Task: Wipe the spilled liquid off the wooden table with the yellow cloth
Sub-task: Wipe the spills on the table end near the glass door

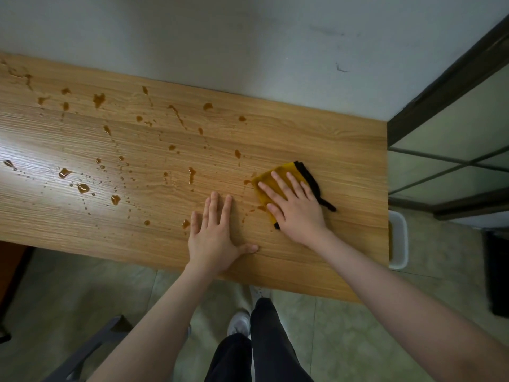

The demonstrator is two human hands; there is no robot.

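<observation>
Amber spilled liquid [82, 188] spreads toward nine and ten o'clock from the yellow cloth [278, 175], which your right hand [296, 206] presses flat, fingers splayed; left hand [213, 238] rests open on the wooden table [344, 150], nearer the spill.

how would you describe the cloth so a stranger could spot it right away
Look at the right end of the wooden table, near the glass partition. Under the flat right hand lies the yellow cloth. Its black edging and solid shape set it apart from the scattered brown spills.
</observation>
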